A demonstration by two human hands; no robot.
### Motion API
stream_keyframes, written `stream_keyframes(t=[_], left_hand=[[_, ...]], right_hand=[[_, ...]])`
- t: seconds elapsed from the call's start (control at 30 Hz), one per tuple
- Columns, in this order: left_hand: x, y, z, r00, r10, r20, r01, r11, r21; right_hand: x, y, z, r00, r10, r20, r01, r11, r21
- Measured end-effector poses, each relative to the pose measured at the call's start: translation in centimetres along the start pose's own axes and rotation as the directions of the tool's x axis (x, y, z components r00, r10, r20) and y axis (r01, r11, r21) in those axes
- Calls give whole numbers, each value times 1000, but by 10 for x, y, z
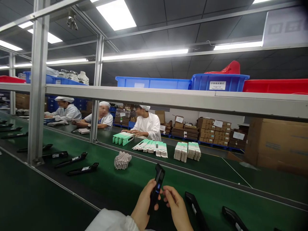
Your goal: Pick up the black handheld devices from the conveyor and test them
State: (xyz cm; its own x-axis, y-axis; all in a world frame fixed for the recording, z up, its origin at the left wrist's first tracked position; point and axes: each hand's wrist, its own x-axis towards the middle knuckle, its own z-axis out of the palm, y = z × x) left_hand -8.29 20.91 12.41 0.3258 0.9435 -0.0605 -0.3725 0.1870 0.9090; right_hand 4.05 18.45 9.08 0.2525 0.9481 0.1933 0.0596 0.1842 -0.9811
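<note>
The person's left hand has its fingers wrapped around 1 black handheld device, raised above the green bench, its small screen lit blue. The right hand is just beside it, fingers loosely curled; from where I'm standing I can't tell whether they pinch anything. Toward the bench's right end, 2 more black devices show plainly. Just right of the metal post I count 3 others, and 1 passes behind it. Near the far rail sits 1 pale bundle; across that rail, 2 green-and-white stacks stand side by side, and 3 people in white work along the far edge.
</note>
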Motion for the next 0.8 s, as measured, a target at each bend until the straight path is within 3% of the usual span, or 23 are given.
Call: stream_keyframes(t=[0.07,0.13,0.3,0.43,0.63,0.8], left_hand=[[0,-4,1,980,197,-17,-187,954,232],[-2,-6,1,950,308,44,-300,870,391],[-10,-10,5,958,250,139,-286,808,515],[-8,-12,4,956,260,139,-295,847,441],[7,-6,-13,988,92,-125,-65,976,206],[16,-6,-28,980,14,-200,2,997,82]], right_hand=[[0,-4,-2,997,75,-24,-73,994,80],[0,-9,-2,991,132,-7,-129,976,177],[-7,-20,1,981,180,68,-192,915,354],[-7,-16,1,987,147,69,-162,909,384],[-7,-10,0,979,188,77,-203,905,373],[-8,-11,1,967,248,59,-248,860,445]])
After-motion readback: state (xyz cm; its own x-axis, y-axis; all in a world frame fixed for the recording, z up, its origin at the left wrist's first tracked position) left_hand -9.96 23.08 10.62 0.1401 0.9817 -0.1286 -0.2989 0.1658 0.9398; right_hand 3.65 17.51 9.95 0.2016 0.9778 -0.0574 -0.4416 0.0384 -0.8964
